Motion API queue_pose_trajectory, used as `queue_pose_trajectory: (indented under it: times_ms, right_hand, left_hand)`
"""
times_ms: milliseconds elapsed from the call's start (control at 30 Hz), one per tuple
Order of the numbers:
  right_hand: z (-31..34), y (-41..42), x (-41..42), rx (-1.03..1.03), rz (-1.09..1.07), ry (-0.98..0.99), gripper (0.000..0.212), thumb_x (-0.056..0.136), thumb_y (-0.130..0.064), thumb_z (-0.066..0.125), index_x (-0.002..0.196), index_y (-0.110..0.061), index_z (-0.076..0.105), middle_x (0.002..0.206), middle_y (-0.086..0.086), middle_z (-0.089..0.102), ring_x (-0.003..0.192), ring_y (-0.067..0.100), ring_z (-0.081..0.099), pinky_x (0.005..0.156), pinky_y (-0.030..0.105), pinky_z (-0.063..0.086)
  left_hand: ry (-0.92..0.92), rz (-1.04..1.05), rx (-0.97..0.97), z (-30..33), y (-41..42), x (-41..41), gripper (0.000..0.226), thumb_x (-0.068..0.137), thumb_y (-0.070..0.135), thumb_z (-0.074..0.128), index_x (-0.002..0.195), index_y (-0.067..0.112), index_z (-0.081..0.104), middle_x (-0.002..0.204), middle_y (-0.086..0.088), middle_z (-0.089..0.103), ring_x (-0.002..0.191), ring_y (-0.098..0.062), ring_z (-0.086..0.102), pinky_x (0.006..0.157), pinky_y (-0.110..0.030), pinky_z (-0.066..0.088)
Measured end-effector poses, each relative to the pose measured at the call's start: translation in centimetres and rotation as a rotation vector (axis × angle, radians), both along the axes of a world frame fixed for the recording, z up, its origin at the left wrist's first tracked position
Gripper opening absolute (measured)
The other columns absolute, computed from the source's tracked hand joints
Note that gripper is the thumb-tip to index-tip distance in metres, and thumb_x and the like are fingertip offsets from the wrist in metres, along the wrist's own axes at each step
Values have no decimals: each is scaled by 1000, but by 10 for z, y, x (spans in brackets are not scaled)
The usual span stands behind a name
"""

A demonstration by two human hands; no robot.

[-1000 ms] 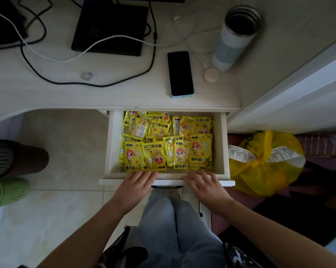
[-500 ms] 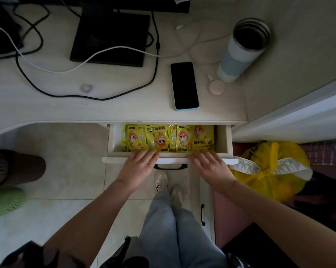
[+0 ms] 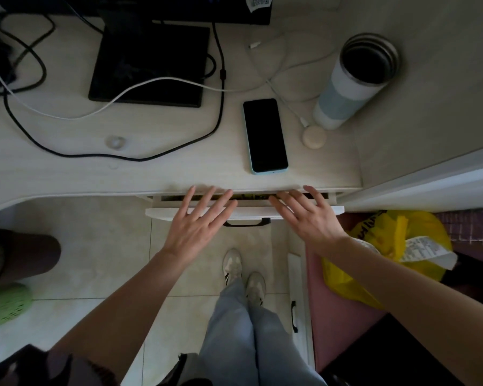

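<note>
At the far left of the frame, on the floor, a green perforated thing [image 3: 3, 305] sits below a dark brown one [image 3: 28, 256]. Above them, a black cable [image 3: 140, 160] and a white cable [image 3: 76, 117] loop over the upper left of the counter [image 3: 53, 174], around a black monitor base [image 3: 148, 65]. A small clear ring [image 3: 115, 142] lies left of centre.

Right of centre, a phone [image 3: 265, 135] in a light blue case lies flat with its screen dark, just above the counter's front edge. To its right sits a round cream puck [image 3: 314, 137] on a thin white lead. Behind that, in the upper right, stands an open tumbler [image 3: 354, 79], white and pale blue. At the right edge, lower down, a knotted yellow bag [image 3: 396, 232] has a paper receipt [image 3: 429, 250] draped over it.

A white sticker [image 3: 258, 1] at the top edge bears a square code, and its print is too small to read. The bag's black lettering is folded, and the receipt's lines are too fine to make out.

The drawer [image 3: 262, 211] sits under the counter's front edge, mid-frame, pushed almost fully in. Only a narrow slit shows, with a sliver of yellow inside. Its black handle [image 3: 247, 222] shows between your hands. Your left hand [image 3: 198, 221] lies over the drawer's left half with its fingers straight and spread. The fingertips reach across the slit to the counter edge, and the hand grips nothing. Your right hand [image 3: 307, 215] covers the right half the same way, flat and splayed, holding nothing.
</note>
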State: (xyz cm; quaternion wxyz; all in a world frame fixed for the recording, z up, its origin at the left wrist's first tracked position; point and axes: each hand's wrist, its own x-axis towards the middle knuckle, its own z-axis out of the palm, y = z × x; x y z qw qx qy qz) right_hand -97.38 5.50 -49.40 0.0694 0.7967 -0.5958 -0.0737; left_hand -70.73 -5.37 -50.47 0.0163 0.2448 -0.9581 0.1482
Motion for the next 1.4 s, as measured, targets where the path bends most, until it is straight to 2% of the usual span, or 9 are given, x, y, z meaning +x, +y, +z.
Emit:
queue_pose_trajectory:
  times_ms: [133,233,467,600,700,867,967,1167,1400]
  right_hand:
    - [-2,0,-6,-58,-18,27,72,75,-9,64,143,-9,40,134,12,52,126,31,48,109,50,34]
    - [-5,-2,-5,-78,-73,34,73,76,-9,60,145,-10,37,138,13,48,129,32,47,108,51,35]
    - [-18,-16,-6,-172,-89,29,67,72,-6,56,137,-16,43,127,10,49,116,33,51,96,48,44]
    - [-25,-24,-7,-295,-82,26,58,72,-3,49,127,-19,48,120,9,43,107,32,46,90,47,46]
    - [-27,-34,-8,-386,-98,-5,48,76,1,41,118,-19,53,110,10,45,98,31,47,86,46,46]
    - [-30,-44,-9,-411,-147,-48,39,80,1,38,109,-16,58,96,11,53,88,30,45,87,47,46]
    - [-32,-42,-8,-426,-160,-63,37,80,1,40,109,-16,57,98,11,48,88,29,45,89,47,46]
    - [-23,-36,-1,-370,-196,-48,42,82,2,31,112,-13,56,97,12,59,85,31,54,95,47,46]
    - [6,-11,14,-118,-299,-61,55,78,-2,36,132,-4,48,125,22,53,116,39,52,100,49,44]
  left_hand:
    - [5,79,47,3,-19,5,83,78,-14,35,152,19,18,158,-5,20,144,-31,23,115,-55,19]
    - [1,105,95,2,-24,4,85,73,-7,45,151,17,20,157,-5,22,143,-32,25,115,-55,21]
    - [102,101,-12,-4,-25,0,61,93,-5,16,145,18,40,149,-2,41,133,-31,43,106,-54,37]
    - [216,76,-68,-9,-32,-7,46,94,-1,37,131,21,56,134,-1,58,120,-30,56,97,-50,43]
    - [304,64,-118,-16,-38,-13,35,93,2,48,117,23,62,122,-1,64,111,-28,55,93,-49,45]
    - [384,138,-136,-27,-39,-22,38,92,0,46,117,24,62,122,-2,51,101,-28,47,95,-50,44]
    - [402,176,-120,-26,-34,-25,39,93,-1,40,118,22,59,121,-3,48,102,-29,46,97,-51,43]
    - [290,241,-37,-19,-24,-26,48,87,-2,44,130,18,51,128,-7,49,116,-32,52,105,-52,35]
    - [105,383,286,7,4,-21,77,81,16,66,148,17,29,154,-4,28,144,-28,24,113,-50,28]
